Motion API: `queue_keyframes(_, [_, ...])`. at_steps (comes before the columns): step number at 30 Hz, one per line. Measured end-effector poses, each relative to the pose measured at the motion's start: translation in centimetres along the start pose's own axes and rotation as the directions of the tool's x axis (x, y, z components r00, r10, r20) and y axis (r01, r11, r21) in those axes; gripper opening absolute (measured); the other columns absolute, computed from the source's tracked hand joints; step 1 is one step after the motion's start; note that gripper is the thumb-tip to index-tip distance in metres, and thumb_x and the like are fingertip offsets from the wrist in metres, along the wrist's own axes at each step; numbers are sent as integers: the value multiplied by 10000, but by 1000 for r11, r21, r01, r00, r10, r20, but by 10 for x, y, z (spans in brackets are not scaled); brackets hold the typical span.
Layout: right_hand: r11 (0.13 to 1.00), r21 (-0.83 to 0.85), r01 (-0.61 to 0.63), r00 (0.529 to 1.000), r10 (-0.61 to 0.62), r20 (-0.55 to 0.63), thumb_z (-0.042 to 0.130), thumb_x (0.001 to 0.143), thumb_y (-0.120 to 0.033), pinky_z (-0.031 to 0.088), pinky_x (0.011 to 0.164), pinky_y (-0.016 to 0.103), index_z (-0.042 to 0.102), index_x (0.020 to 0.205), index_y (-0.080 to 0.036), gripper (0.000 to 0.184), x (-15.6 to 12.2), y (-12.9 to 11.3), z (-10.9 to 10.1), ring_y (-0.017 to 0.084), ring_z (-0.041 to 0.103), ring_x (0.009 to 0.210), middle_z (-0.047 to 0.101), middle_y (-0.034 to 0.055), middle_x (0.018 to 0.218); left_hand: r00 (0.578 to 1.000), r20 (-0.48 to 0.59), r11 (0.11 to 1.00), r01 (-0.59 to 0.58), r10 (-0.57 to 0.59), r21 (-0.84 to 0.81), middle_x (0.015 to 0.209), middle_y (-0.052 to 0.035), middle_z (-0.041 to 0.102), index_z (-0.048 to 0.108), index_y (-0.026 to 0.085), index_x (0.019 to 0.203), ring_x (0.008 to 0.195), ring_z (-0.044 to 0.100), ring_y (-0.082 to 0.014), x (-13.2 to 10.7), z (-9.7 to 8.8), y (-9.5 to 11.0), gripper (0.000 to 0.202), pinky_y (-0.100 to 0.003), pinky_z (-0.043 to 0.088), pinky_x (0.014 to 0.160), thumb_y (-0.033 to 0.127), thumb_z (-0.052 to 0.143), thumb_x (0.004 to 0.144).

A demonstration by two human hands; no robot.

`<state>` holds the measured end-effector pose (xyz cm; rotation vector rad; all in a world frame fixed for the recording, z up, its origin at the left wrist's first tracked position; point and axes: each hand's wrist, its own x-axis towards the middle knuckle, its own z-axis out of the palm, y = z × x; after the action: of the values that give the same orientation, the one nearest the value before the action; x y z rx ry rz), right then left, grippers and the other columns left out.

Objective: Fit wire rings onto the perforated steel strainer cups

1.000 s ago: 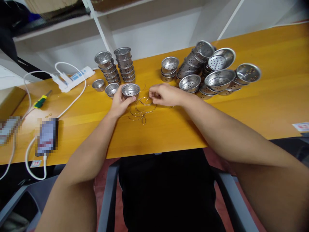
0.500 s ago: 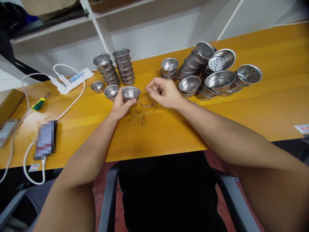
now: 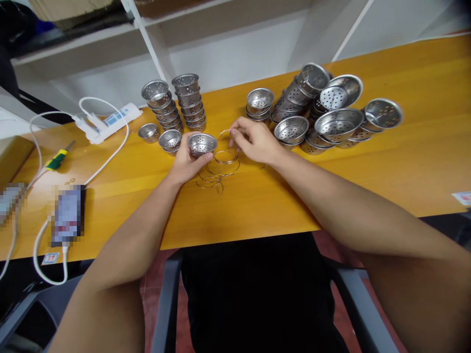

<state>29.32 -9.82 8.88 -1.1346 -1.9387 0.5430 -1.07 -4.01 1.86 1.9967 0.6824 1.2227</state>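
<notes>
My left hand [image 3: 187, 163] is closed around a small perforated metal cup [image 3: 202, 144], its thumb on the near side and its open top facing up. Just right of the cup, my right hand [image 3: 253, 139] pinches a thin curved wire [image 3: 224, 132] between thumb and fingertips. The wire's free end points toward the cup's rim; whether they touch I cannot tell. Beneath and between both hands, several loose wire rings [image 3: 222, 169] lie in a loose heap on the yellow table [image 3: 243, 211].
Perforated cups stand in two tall stacks [image 3: 190, 103] behind my left hand, with a small cup [image 3: 148, 133] beside them. Larger perforated cups [image 3: 336, 125] crowd the right. At left are a power strip [image 3: 112, 122], a screwdriver [image 3: 58, 159], a phone [image 3: 68, 213] and white cables.
My left hand has shifted the cup slightly right. The right-hand fingers have drawn back a little to the right, and more of the pinched wire shows.
</notes>
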Motion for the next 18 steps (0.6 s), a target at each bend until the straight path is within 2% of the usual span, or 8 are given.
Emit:
queue_keyframes(3, [992,-49,114,989,-118,-87,709,1216,-374,605,905,453,786,1109,-249,182,1,3,6,285,728,921,816,96,1075,999,9,998,-38,37,57,1335,-64,765,554,328,1567,1115,825,-237,-1,4,4,910,-392,712,933,804,1038,960])
queue_keyframes(5, [984,-75,159,974,-169,-150,748,1198,-382,595,919,450,829,1119,-237,184,1,2,9,284,709,955,767,96,1088,997,17,992,-70,69,102,1309,-52,756,539,319,1551,1101,824,-227,-1,5,6,903,-373,699,914,812,1025,971])
queue_keyframes(7, [982,-64,175,968,-184,-172,740,1195,-346,563,890,424,851,1138,-225,173,1,0,11,256,675,903,726,72,1030,995,25,984,-99,97,149,1306,-50,748,533,311,1554,1102,822,-225,-1,6,8,909,-364,689,903,834,1006,980])
queue_keyframes(12, [995,-4,101,989,-101,-112,694,1187,-293,396,736,373,816,1094,-209,174,-1,-11,18,184,516,690,573,-30,742,981,52,957,-193,187,218,1261,-34,731,540,304,1533,1019,795,-198,1,11,20,856,-341,646,827,855,950,1021])
queue_keyframes(15, [999,-3,47,994,-47,-97,680,1195,-288,351,722,374,792,1094,-218,166,-3,-16,22,184,496,682,564,-42,720,966,74,940,-257,247,225,1255,-33,728,544,306,1526,1016,797,-202,1,17,29,822,-346,632,808,847,930,1044])
queue_keyframes(18, [1000,-2,22,997,-22,-75,679,1188,-260,346,716,368,779,1089,-226,146,-4,-21,24,181,467,669,531,-56,701,964,87,935,-266,253,235,1273,-41,725,530,305,1548,1027,800,-212,1,20,33,832,-361,627,812,846,921,1052])
